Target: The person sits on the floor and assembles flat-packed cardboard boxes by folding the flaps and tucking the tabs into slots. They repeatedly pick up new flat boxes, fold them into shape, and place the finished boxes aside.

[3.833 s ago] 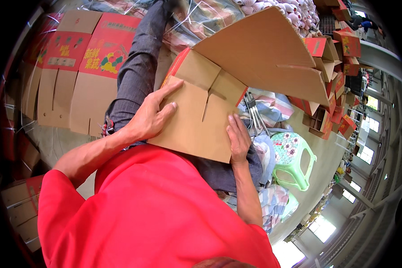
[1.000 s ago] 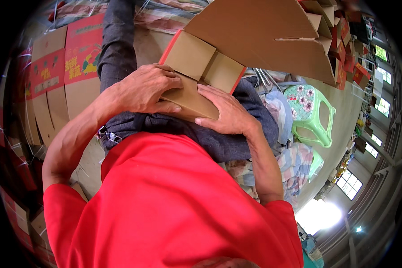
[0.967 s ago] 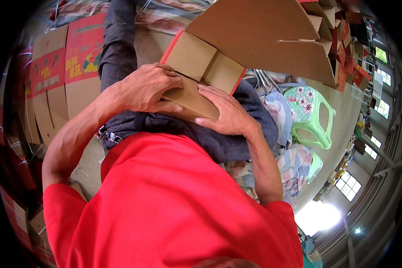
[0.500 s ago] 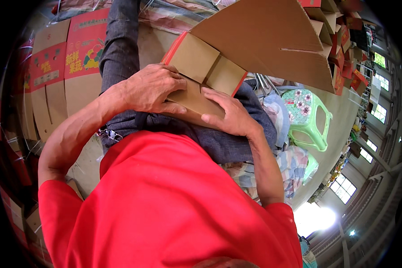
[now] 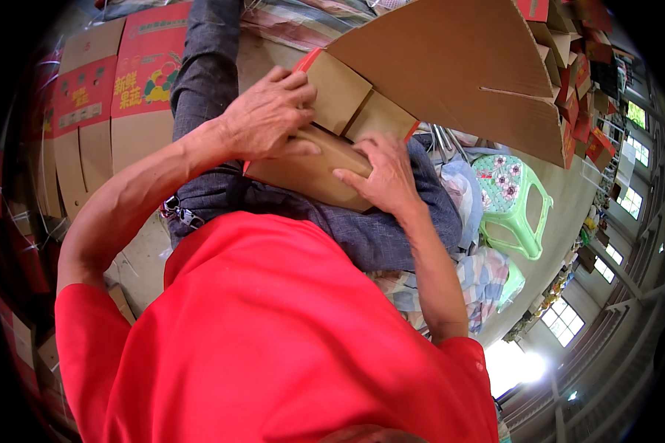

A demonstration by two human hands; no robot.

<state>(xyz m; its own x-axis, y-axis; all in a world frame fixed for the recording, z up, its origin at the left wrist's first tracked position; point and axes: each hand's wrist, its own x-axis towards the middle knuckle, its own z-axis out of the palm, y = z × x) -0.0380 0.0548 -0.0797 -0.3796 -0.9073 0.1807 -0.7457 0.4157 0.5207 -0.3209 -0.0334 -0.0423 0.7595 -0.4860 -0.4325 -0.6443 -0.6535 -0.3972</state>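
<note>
On the lap (image 5: 347, 240) I have the open carton (image 5: 338, 94), the long edge of its folded flap (image 5: 307, 179) slanting from far left to near right, my left hand (image 5: 270, 114) gripping its left end, my right hand (image 5: 386, 171), slightly nearer, pinching its right.

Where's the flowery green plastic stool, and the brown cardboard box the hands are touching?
Flowery green plastic stool (image 5: 503, 187), head view: on its seat.
Brown cardboard box (image 5: 314, 174), head view: on its near side.
</note>
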